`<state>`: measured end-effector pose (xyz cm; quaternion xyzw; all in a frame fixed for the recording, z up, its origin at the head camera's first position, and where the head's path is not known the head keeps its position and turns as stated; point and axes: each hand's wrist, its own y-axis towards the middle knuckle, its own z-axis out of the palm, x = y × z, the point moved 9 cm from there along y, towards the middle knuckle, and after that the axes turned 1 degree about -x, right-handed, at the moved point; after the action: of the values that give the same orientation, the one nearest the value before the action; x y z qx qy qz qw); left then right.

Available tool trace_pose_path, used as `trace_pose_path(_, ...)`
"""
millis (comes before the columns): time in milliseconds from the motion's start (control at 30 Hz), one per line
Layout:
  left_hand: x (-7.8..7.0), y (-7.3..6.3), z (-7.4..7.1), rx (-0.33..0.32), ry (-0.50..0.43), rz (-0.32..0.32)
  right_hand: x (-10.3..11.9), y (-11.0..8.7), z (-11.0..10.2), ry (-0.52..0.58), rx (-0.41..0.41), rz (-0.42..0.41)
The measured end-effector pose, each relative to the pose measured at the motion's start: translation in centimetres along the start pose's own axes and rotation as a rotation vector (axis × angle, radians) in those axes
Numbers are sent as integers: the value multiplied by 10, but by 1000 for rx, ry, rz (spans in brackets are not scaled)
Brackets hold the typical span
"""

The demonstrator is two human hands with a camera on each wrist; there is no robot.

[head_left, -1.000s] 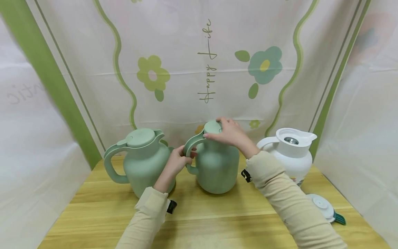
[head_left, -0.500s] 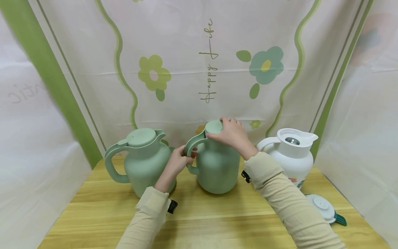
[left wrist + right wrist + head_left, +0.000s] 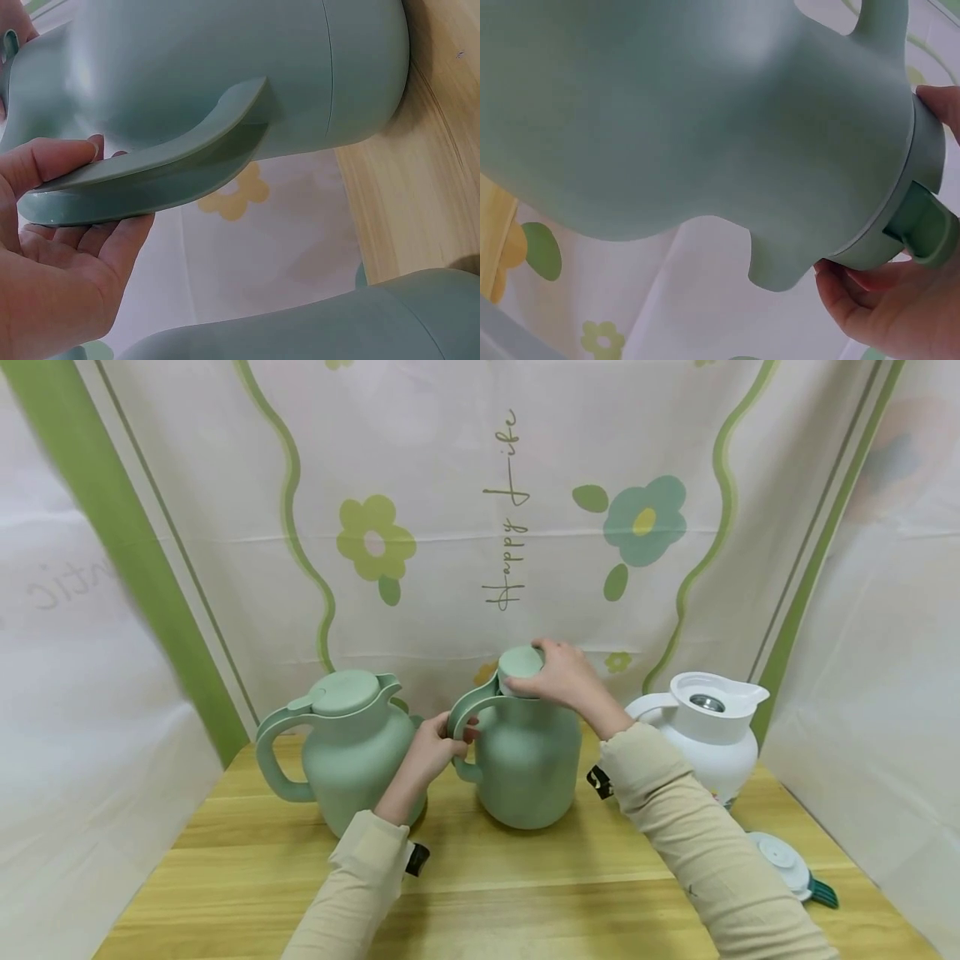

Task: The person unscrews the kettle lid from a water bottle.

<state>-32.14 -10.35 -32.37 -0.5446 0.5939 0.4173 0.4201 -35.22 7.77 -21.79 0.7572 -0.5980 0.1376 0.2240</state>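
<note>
One green jug (image 3: pixel 528 768) stands just left of the white jug (image 3: pixel 716 756), the left hand (image 3: pixel 431 747) holding its handle (image 3: pixel 187 166), the right hand (image 3: pixel 568 677) pinching its lid (image 3: pixel 521 662). Compared with half a second ago, this lid sits slightly higher, so it is probably coming loose.

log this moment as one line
left hand: grips curved green handle, middle rounded green jug | right hand: grips same jug's round green lid | round-bodied white jug: mouth uncovered
</note>
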Motion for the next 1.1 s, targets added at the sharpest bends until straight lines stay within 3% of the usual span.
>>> trace_pose_path(233, -1, 0, 0, -4, 6, 8, -1, -4, -7, 79, -29, 11)
trace_pose_path(700, 1, -2, 1, 1, -10, 0, -7, -17, -24, 242, -177, 71)
trace_pose_path(1100, 5, -1, 3, 13, -59, -9, -14, -34, -37, 364, -220, 41)
